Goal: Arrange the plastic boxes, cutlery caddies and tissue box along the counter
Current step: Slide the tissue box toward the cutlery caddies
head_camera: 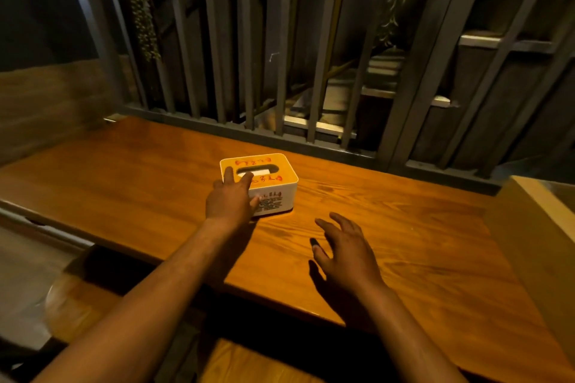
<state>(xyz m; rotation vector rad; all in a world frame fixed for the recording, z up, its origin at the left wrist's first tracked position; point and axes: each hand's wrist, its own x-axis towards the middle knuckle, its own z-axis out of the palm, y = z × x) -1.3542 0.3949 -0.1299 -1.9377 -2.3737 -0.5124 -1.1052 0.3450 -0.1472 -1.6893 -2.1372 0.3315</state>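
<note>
A white tissue box (273,183) with an orange top, red lettering and a slot showing white tissue sits on the wooden counter (404,227), near its middle. My left hand (231,196) rests on the box's near-left corner, fingers lying over the top and thumb against the front side. My right hand (342,249) hovers over the counter to the right of the box and nearer to me, fingers spread, holding nothing. No plastic boxes or cutlery caddies are in view.
A grey metal railing (280,71) of upright bars runs along the counter's far edge, with hanging greenery behind it. A pale wooden block (535,227) borders the counter on the right. Wooden stools (81,305) stand below the near edge.
</note>
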